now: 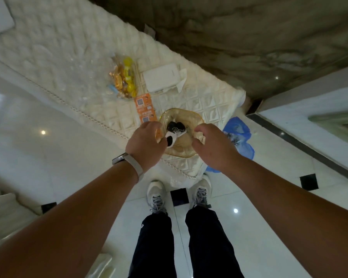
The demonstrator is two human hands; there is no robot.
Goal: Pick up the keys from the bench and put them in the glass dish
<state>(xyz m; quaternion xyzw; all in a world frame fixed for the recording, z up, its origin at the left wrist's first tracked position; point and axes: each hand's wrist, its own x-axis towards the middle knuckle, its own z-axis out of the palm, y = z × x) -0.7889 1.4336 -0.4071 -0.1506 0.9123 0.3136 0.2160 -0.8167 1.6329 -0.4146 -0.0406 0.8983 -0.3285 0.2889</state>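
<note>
An amber-tinted glass dish [181, 112] stands near the right end of the cream quilted bench [68, 57]. The keys [176, 127], a bunch with black fobs and one white-and-black fob, lie inside the dish. My left hand [147, 141] reaches over the dish's left rim, its fingertips closed on the white-and-black fob. My right hand [213, 145] is at the dish's right rim with fingers curled around its edge. A watch sits on my left wrist.
On the bench behind the dish lie an orange card [145, 108], a clear bag of yellow sweets [125, 79] and a white box [162, 78]. A blue plastic bag [239, 133] sits on the glossy floor at the bench's right end. My shoes [156, 195] stand just before the bench.
</note>
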